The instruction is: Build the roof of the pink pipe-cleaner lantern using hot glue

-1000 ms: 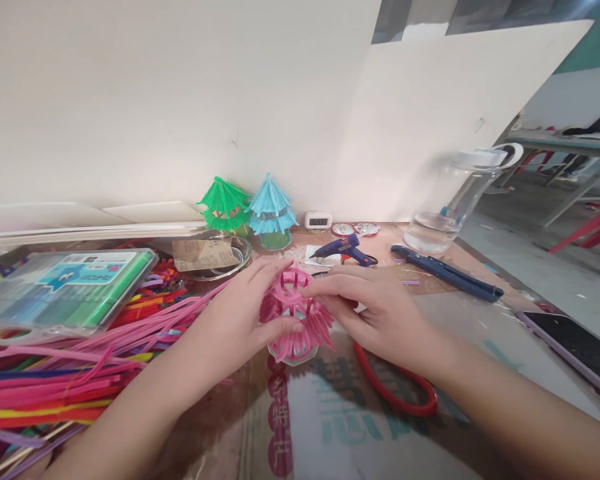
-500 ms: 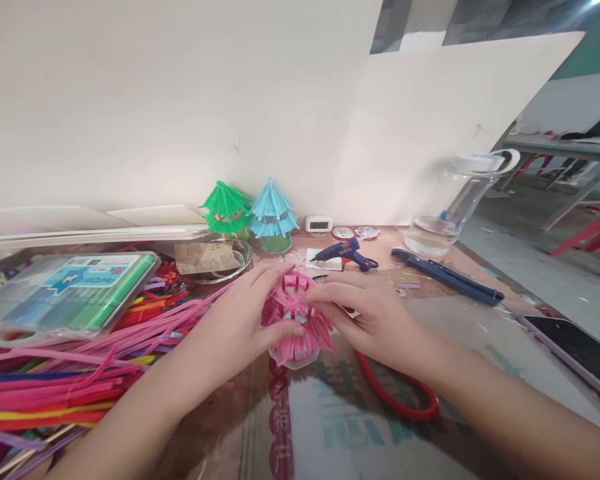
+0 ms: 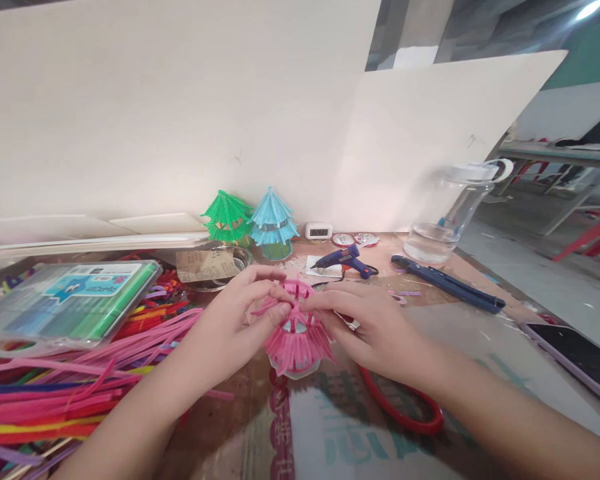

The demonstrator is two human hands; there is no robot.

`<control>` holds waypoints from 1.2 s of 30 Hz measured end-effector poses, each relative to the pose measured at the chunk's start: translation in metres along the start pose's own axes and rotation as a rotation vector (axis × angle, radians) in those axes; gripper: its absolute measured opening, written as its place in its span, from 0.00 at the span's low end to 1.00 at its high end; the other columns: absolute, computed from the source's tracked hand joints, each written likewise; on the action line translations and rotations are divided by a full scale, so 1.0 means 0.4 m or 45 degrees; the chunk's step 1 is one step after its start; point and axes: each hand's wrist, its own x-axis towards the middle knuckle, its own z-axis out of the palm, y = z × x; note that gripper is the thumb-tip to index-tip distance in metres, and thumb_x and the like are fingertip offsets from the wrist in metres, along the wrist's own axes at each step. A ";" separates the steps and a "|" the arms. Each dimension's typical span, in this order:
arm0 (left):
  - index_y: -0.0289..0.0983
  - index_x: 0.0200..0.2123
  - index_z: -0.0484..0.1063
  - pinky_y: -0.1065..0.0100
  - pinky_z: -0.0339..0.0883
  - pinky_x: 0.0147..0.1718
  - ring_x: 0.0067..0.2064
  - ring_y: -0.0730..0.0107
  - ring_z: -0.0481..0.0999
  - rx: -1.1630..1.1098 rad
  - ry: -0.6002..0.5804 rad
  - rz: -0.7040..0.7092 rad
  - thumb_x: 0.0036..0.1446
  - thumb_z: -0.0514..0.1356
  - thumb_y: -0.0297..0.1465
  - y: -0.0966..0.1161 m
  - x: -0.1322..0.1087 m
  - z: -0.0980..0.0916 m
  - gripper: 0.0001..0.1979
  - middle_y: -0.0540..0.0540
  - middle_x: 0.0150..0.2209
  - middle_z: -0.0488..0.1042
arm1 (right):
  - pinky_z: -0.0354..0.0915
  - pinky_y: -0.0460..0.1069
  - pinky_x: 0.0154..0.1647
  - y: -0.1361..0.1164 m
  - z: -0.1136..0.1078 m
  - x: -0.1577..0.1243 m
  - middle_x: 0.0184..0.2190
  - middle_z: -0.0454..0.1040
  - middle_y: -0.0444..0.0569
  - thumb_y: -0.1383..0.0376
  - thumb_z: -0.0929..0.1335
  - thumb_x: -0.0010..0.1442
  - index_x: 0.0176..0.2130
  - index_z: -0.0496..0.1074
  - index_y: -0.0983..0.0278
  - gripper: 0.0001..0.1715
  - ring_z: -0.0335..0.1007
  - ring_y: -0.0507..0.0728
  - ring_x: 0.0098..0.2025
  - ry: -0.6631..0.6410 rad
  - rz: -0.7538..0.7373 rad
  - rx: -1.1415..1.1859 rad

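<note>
A small pink pavilion model point(image 3: 299, 350) made of pipe cleaners stands in front of me, with a fringed lower roof and an open ring on short posts above it. My left hand point(image 3: 247, 310) is at its upper left, thumb and fingers closed in a pinch on a short pink pipe cleaner point(image 3: 265, 307). From the other side, my right hand point(image 3: 367, 323) has its fingertips pinched at the ring's right part, which they partly cover. Red-handled scissors point(image 3: 405, 403) lie under my right forearm, their blades mostly hidden.
Loose pipe cleaners point(image 3: 80, 387) and a marker case point(image 3: 75, 300) fill the left. Behind stand green point(image 3: 226, 217) and blue point(image 3: 273, 220) pavilion models and a small clock point(image 3: 319, 231). Rightward are a glue gun point(image 3: 347, 260), blue stapler-like tool point(image 3: 447, 283), water bottle point(image 3: 445, 213) and phone point(image 3: 575, 357).
My left hand has drawn back from around the model's side, its fingers now pinched near the upper ring, and more of the fringe shows. My right hand stays by the ring. The view has tilted slightly.
</note>
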 end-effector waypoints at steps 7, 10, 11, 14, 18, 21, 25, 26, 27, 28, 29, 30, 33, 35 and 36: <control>0.44 0.37 0.77 0.61 0.66 0.56 0.54 0.63 0.72 -0.022 0.025 -0.018 0.62 0.56 0.32 0.002 -0.006 0.003 0.09 0.47 0.50 0.71 | 0.70 0.49 0.39 0.000 -0.004 0.000 0.36 0.80 0.50 0.73 0.63 0.63 0.42 0.75 0.62 0.13 0.76 0.54 0.37 0.005 -0.011 0.007; 0.44 0.36 0.78 0.60 0.65 0.57 0.54 0.63 0.72 -0.015 0.016 -0.021 0.61 0.56 0.33 0.001 -0.006 0.005 0.09 0.47 0.50 0.71 | 0.70 0.49 0.39 -0.002 -0.005 0.001 0.35 0.80 0.49 0.73 0.63 0.63 0.42 0.74 0.62 0.13 0.76 0.54 0.36 0.000 0.008 0.007; 0.44 0.36 0.78 0.61 0.66 0.57 0.54 0.63 0.72 -0.014 0.013 -0.020 0.62 0.56 0.33 0.000 -0.006 0.005 0.10 0.47 0.50 0.71 | 0.70 0.49 0.39 -0.003 -0.006 0.002 0.34 0.80 0.49 0.72 0.62 0.63 0.42 0.73 0.62 0.12 0.76 0.54 0.36 -0.003 0.017 0.011; 0.44 0.35 0.78 0.62 0.66 0.56 0.55 0.64 0.72 -0.001 0.008 -0.022 0.62 0.56 0.33 -0.002 -0.006 0.005 0.10 0.48 0.52 0.71 | 0.69 0.49 0.39 -0.003 -0.010 0.004 0.34 0.79 0.49 0.72 0.62 0.64 0.41 0.72 0.62 0.11 0.75 0.54 0.37 -0.030 0.053 0.011; 0.42 0.33 0.77 0.63 0.67 0.55 0.53 0.65 0.73 0.026 -0.004 -0.023 0.62 0.55 0.33 0.000 -0.005 0.003 0.10 0.47 0.52 0.71 | 0.68 0.48 0.38 0.000 -0.018 0.005 0.36 0.79 0.49 0.73 0.62 0.63 0.41 0.72 0.62 0.11 0.75 0.55 0.39 -0.058 0.052 -0.022; 0.41 0.31 0.76 0.61 0.69 0.53 0.52 0.63 0.74 0.052 -0.011 -0.020 0.61 0.55 0.33 0.006 -0.001 -0.001 0.10 0.46 0.50 0.72 | 0.68 0.48 0.37 0.000 -0.020 0.006 0.36 0.79 0.49 0.73 0.63 0.63 0.41 0.72 0.62 0.11 0.75 0.54 0.38 -0.047 0.032 -0.029; 0.41 0.31 0.76 0.58 0.68 0.54 0.52 0.61 0.73 0.046 -0.023 -0.037 0.61 0.55 0.33 0.014 0.005 -0.004 0.11 0.45 0.49 0.72 | 0.67 0.48 0.35 -0.004 -0.021 0.008 0.34 0.79 0.49 0.72 0.63 0.63 0.40 0.72 0.62 0.09 0.74 0.54 0.36 -0.061 0.065 -0.024; 0.41 0.31 0.76 0.58 0.68 0.54 0.52 0.61 0.73 0.040 -0.029 -0.041 0.61 0.55 0.33 0.015 0.006 -0.005 0.11 0.45 0.49 0.72 | 0.67 0.48 0.35 -0.005 -0.021 0.009 0.35 0.79 0.49 0.72 0.64 0.63 0.39 0.72 0.62 0.09 0.74 0.54 0.36 -0.063 0.066 -0.023; 0.41 0.31 0.76 0.58 0.68 0.54 0.52 0.61 0.73 0.036 -0.034 -0.044 0.61 0.55 0.33 0.016 0.006 -0.005 0.11 0.45 0.49 0.72 | 0.67 0.48 0.36 -0.005 -0.020 0.009 0.35 0.79 0.49 0.72 0.64 0.63 0.39 0.72 0.62 0.08 0.74 0.54 0.37 -0.066 0.064 -0.023; 0.41 0.32 0.76 0.58 0.68 0.54 0.52 0.61 0.73 0.037 -0.038 -0.047 0.61 0.55 0.33 0.016 0.006 -0.005 0.11 0.45 0.49 0.72 | 0.67 0.48 0.36 -0.005 -0.020 0.009 0.35 0.79 0.49 0.71 0.64 0.63 0.39 0.72 0.62 0.08 0.74 0.55 0.38 -0.069 0.061 -0.023; 0.41 0.32 0.76 0.58 0.67 0.54 0.51 0.61 0.73 0.041 -0.039 -0.049 0.61 0.55 0.33 0.016 0.006 -0.005 0.11 0.45 0.49 0.72 | 0.67 0.48 0.37 -0.004 -0.019 0.009 0.36 0.79 0.49 0.72 0.64 0.63 0.39 0.72 0.62 0.08 0.74 0.55 0.38 -0.070 0.055 -0.024; 0.41 0.32 0.76 0.58 0.67 0.55 0.52 0.62 0.73 0.047 -0.040 -0.052 0.61 0.55 0.33 0.015 0.005 -0.005 0.11 0.45 0.50 0.71 | 0.67 0.48 0.37 -0.004 -0.019 0.008 0.36 0.79 0.49 0.72 0.63 0.63 0.39 0.72 0.62 0.09 0.74 0.55 0.38 -0.067 0.045 -0.023; 0.41 0.32 0.76 0.58 0.66 0.55 0.52 0.61 0.73 0.056 -0.040 -0.063 0.61 0.54 0.33 0.014 0.003 -0.005 0.11 0.45 0.50 0.71 | 0.67 0.48 0.38 -0.001 -0.017 0.008 0.37 0.79 0.49 0.73 0.63 0.62 0.39 0.72 0.62 0.09 0.74 0.55 0.40 -0.060 0.025 -0.012; 0.41 0.32 0.76 0.58 0.66 0.56 0.52 0.61 0.73 0.050 -0.046 -0.062 0.61 0.54 0.34 0.013 0.002 -0.005 0.11 0.46 0.50 0.71 | 0.67 0.47 0.38 -0.001 -0.016 0.009 0.36 0.79 0.49 0.73 0.64 0.62 0.38 0.72 0.62 0.09 0.74 0.55 0.39 -0.058 0.038 -0.005; 0.41 0.32 0.76 0.58 0.66 0.56 0.53 0.61 0.72 0.046 -0.049 -0.059 0.61 0.54 0.34 0.013 0.002 -0.005 0.11 0.46 0.50 0.71 | 0.67 0.47 0.37 -0.001 -0.016 0.010 0.35 0.79 0.49 0.73 0.64 0.62 0.38 0.72 0.63 0.09 0.74 0.54 0.38 -0.055 0.049 -0.002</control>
